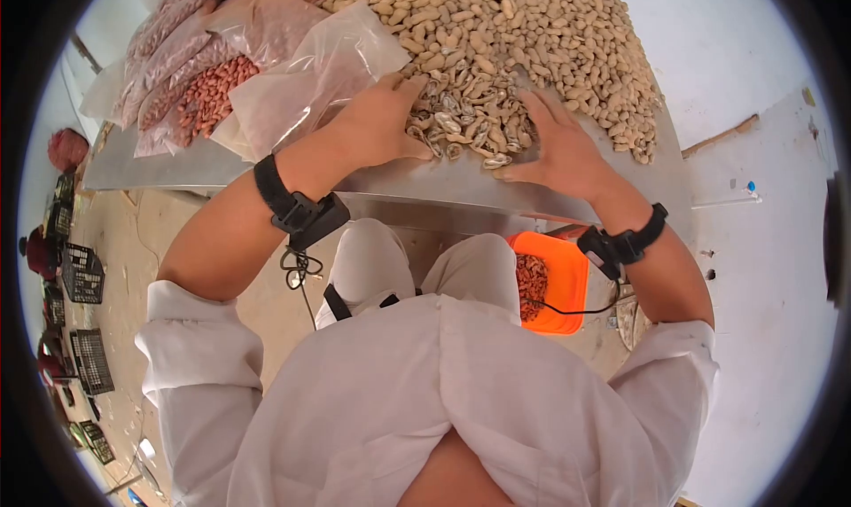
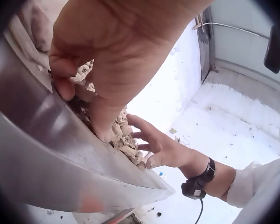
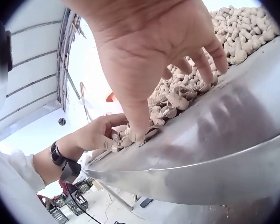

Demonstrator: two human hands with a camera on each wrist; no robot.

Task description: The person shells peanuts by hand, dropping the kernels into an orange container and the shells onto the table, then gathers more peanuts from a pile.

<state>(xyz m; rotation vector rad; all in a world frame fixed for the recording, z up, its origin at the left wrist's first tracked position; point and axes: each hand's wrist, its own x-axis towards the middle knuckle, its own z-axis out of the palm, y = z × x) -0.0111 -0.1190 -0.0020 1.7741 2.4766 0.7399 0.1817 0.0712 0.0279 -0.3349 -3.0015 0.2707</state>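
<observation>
A heap of cracked peanut shells [image 1: 474, 117] lies near the front edge of the metal table [image 1: 372, 181]. My left hand [image 1: 377, 126] flanks it on the left, thumb and fingers spread against the shells. On the opposite side, my right hand [image 1: 567, 152] reaches round the heap with its fingers apart. Seen from the left wrist, the left thumb [image 2: 102, 122] comes down at the shells [image 2: 126, 142]. The right wrist view shows the right thumb [image 3: 137, 123] meeting the tabletop beside loose shells [image 3: 170, 105].
Whole peanuts [image 1: 541, 28] are piled high behind the shells. To the left are clear plastic bags [image 1: 306, 81] and red peanut kernels [image 1: 213, 95]. An orange bin [image 1: 567, 285] holding reddish kernels stands below the table edge, and black crates [image 1: 81, 272] line the floor far left.
</observation>
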